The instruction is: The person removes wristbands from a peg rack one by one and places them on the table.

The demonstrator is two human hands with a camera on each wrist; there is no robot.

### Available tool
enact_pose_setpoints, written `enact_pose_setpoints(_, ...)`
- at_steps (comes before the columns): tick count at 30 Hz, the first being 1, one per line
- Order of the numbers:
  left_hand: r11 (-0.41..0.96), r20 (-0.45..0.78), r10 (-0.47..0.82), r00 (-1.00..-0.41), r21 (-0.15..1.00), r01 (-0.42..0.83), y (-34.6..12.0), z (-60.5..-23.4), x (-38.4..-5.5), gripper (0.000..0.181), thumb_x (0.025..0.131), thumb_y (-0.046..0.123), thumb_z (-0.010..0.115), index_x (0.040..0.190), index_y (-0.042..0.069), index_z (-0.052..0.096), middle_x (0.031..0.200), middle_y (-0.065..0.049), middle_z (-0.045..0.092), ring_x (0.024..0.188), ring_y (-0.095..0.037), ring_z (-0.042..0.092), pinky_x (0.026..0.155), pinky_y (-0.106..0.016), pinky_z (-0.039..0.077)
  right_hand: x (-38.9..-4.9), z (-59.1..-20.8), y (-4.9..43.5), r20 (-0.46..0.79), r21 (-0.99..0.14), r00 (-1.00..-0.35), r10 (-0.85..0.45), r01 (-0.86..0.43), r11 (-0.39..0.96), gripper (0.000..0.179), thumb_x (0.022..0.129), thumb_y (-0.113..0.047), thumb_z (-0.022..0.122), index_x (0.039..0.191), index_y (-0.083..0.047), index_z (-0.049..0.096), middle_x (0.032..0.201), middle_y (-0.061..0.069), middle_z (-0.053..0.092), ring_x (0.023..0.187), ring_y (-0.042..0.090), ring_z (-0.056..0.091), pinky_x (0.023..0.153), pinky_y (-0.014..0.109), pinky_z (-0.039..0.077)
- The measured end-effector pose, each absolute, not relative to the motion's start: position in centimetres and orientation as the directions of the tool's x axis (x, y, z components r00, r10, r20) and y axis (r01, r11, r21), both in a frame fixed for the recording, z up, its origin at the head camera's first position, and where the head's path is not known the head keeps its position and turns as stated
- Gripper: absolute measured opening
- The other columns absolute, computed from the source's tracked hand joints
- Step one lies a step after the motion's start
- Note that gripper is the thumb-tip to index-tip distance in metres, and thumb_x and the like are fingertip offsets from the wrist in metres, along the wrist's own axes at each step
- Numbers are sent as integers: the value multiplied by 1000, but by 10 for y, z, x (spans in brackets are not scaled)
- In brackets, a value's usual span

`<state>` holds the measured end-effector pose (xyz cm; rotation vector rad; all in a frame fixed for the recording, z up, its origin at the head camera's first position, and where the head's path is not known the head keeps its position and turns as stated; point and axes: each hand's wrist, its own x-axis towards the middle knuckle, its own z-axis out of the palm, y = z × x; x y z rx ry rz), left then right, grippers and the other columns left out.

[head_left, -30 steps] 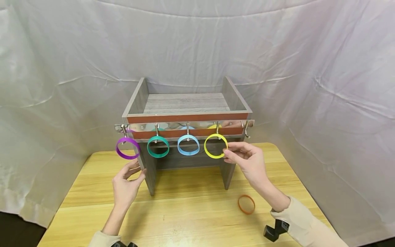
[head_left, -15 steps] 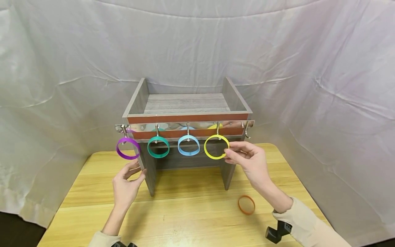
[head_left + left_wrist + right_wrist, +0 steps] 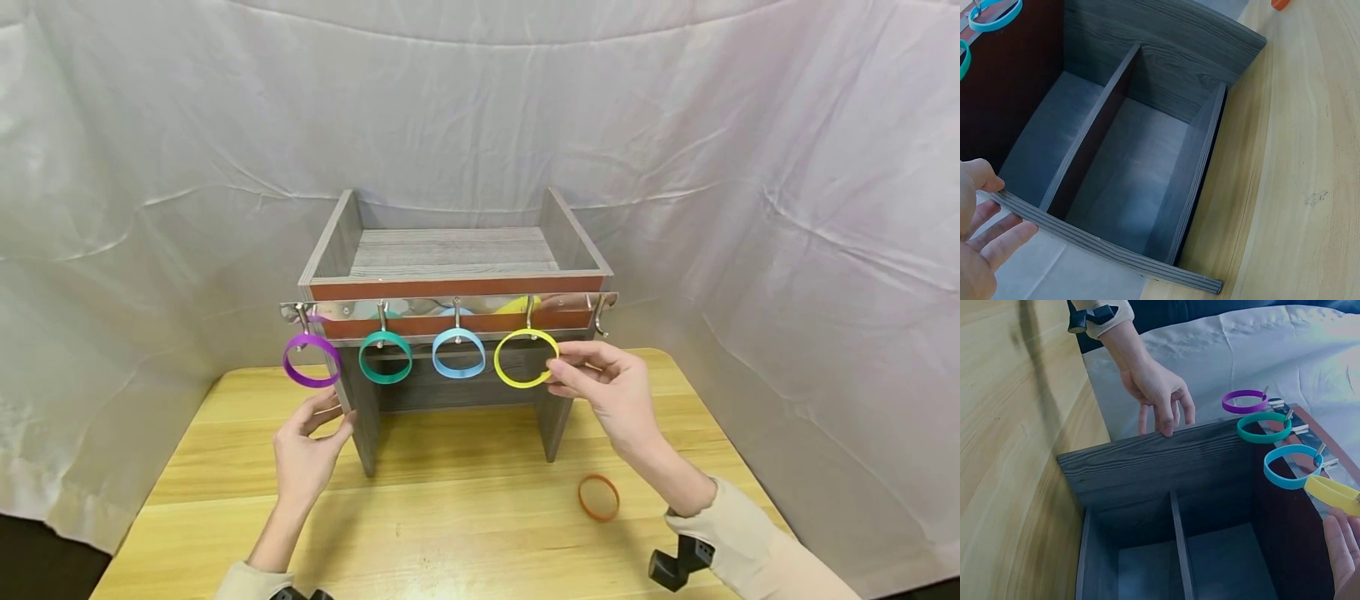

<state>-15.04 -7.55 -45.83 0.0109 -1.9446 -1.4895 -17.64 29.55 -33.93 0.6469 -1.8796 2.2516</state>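
Note:
My right hand pinches the right side of a yellow wristband, thumb in front. The band's top is at the fourth hook of a shiny metal rail; whether its weight rests on the hook I cannot tell. My left hand grips the front edge of the grey wooden shelf's left side panel, thumb on the inner face, fingers outside. From the hooks to the left hang a purple wristband, a green wristband and a light blue wristband.
An orange wristband lies on the wooden table, front right of the shelf. At the rail's right end, a bare hook sticks out. Grey cloth encloses the back and sides.
My right hand has shifted very slightly to the right with the yellow wristband, whose reflection in the rail has changed shape. The left hand and the other bands stay put.

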Motion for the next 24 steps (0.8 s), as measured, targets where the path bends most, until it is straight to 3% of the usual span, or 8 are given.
enact_pose_setpoints(24,328,510,-391,-767,855,401,-75,-458,-151,39,80,-20,77,114,-1,77,96,28,71,84,14,72,64,-10,62,-166,-327,302,398,-911,-895,-199,-362,-196,32,91,15,71,105,-13,81,91,-2,80,79,13,80,74,36,70)
